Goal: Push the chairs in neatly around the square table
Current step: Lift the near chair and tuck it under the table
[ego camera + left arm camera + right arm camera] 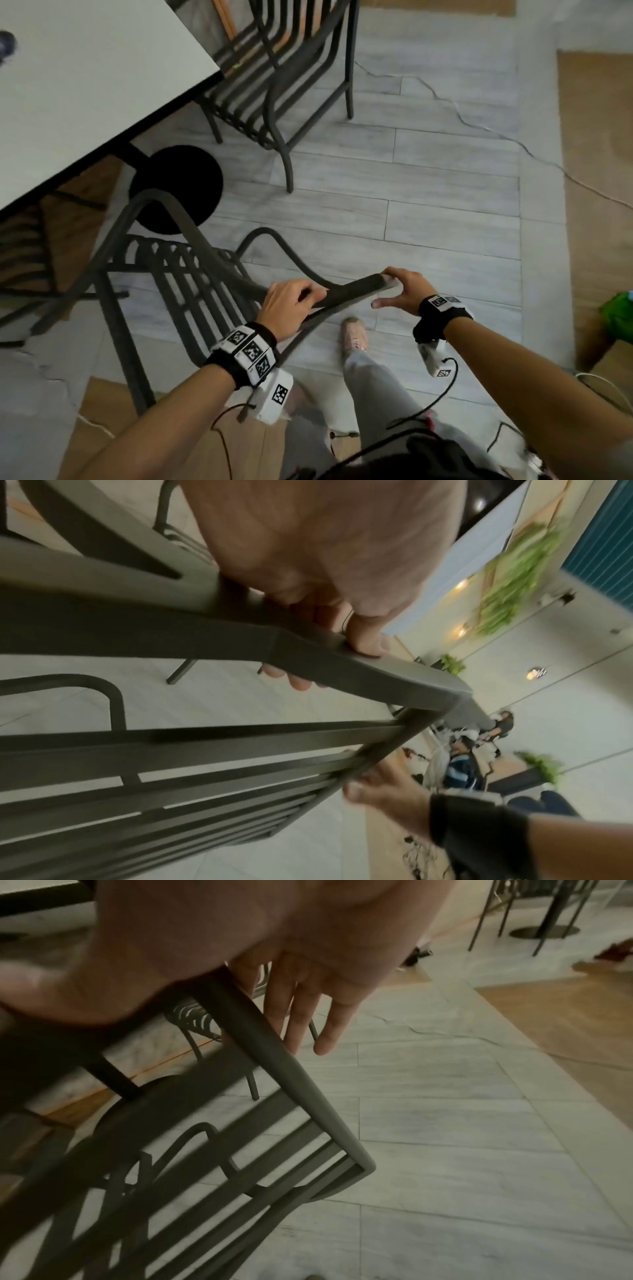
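Observation:
A dark metal slatted chair [191, 270] stands at the near edge of the white square table [85, 85], its seat pointing toward the table's round black base [176, 190]. My left hand [291, 301] grips the chair's top rail [352, 287], fingers curled round it [298, 683]. My right hand [404, 291] rests on the rail's right end, with straight fingers [329, 1020] hanging over the far side and the thumb held out. A second matching chair [274, 85] stands at the table's right side, its seat partly under the top.
Another chair [20, 246] sits under the table at the left. A thin cable [479, 126] runs across the grey floor planks at the right. My foot [354, 337] is just behind the held chair. A green object [620, 315] and a cardboard box [613, 363] lie at the right edge.

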`<state>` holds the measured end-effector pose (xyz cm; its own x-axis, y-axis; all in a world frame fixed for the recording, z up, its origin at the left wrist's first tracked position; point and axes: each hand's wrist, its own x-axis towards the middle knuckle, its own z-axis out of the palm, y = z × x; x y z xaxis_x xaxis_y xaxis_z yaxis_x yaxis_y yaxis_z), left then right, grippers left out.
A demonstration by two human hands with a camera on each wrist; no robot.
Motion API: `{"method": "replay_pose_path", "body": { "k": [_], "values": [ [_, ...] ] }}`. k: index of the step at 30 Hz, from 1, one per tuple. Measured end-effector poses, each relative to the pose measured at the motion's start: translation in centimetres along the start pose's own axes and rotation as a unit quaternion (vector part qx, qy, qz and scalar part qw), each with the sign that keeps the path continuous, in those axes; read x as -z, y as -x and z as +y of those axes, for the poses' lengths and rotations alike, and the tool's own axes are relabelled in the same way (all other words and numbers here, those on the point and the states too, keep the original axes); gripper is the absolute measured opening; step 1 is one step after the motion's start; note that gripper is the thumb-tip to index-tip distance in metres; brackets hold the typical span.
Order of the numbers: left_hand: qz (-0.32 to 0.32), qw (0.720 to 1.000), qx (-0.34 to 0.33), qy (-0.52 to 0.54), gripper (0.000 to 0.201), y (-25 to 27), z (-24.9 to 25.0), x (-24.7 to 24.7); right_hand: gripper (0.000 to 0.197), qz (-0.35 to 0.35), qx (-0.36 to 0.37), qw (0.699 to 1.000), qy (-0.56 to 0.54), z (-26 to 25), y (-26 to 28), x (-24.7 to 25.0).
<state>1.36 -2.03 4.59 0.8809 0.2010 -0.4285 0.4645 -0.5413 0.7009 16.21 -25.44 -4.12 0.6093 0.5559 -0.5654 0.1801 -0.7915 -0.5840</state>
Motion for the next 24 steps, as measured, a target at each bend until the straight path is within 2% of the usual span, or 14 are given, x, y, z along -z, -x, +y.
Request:
{"method": "replay_pose_path", "body": {
  "k": [3, 5, 7, 11, 13, 14, 17, 20, 24],
  "values": [
    [0.086, 0.994, 0.002, 0.074, 0.042, 4.9, -0.5, 3.4, 0.065, 0.001, 0.003, 0.999, 0.049, -1.4, 1.7, 0.0],
    [0.150, 0.976, -0.018, 0.158, 0.038, 8.1, -1.0, 5.6, 0.069, -0.002, 0.000, 0.997, 0.076, -2.7, 2.6, -0.4],
    [0.208, 0.955, -0.046, 0.208, 0.035, 11.1, -1.3, 7.5, 0.063, -0.004, -0.008, 0.996, 0.087, -4.0, 3.8, -1.3],
    [0.307, 0.918, -0.070, 0.240, 0.033, 16.4, -2.7, 9.7, 0.057, -0.003, 0.002, 0.996, 0.095, -6.0, 6.1, -3.9],
    [0.327, 0.913, -0.082, 0.230, 0.033, 18.6, -4.4, 10.4, 0.042, 0.001, 0.006, 0.994, 0.107, -7.2, 7.6, -5.2],
    [0.329, 0.913, -0.088, 0.223, 0.035, 19.6, -5.1, 10.6, 0.042, 0.007, 0.013, 0.994, 0.109, -7.7, 8.1, -5.8],
    [0.345, 0.905, -0.102, 0.226, 0.038, 22.3, -6.8, 11.4, 0.057, 0.033, 0.068, 0.989, 0.128, -9.1, 9.0, -6.7],
    [0.365, 0.887, -0.118, 0.257, 0.040, 24.8, -8.0, 12.4, 0.046, 0.039, 0.133, 0.975, 0.172, -11.9, 9.4, -6.8],
    [0.403, 0.848, -0.127, 0.319, 0.038, 28.2, -10.1, 14.1, 0.058, 0.102, 0.253, 0.936, 0.221, -15.6, 8.7, -6.5]
  ]
}}
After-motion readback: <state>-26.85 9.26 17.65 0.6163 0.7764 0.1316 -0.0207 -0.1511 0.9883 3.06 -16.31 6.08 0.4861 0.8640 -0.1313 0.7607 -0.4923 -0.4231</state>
